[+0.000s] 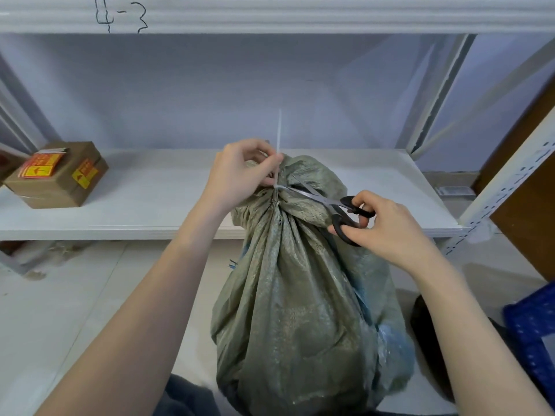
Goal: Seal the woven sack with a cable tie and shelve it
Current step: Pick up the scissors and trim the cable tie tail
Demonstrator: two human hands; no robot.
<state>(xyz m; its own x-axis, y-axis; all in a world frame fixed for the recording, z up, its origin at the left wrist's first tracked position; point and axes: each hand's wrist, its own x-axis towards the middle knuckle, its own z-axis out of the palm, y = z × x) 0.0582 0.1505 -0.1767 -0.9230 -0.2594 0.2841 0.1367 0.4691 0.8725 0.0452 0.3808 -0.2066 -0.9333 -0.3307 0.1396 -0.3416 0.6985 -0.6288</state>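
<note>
Hands at sack neck: left hand (pixel 240 169) pinched on upright tie (pixel 279 136) tail; right hand (pixel 387 226) closed in scissors (pixel 333 205) handles, blades open at tail base beside neck. Tie seen cinched round gathered neck, so sealing judged done bar trimming. Sack (pixel 300 295) stood on floor, near edge of shelf (pixel 150 193); shelving not yet done. Box (pixel 57 175) at far left of shelf.

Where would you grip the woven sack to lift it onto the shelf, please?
Probably the gathered neck of the woven sack, just below the cable tie, from above: the sack stands upright, cinched narrow there. A second hand under its bulging lower body would likely help.
</note>
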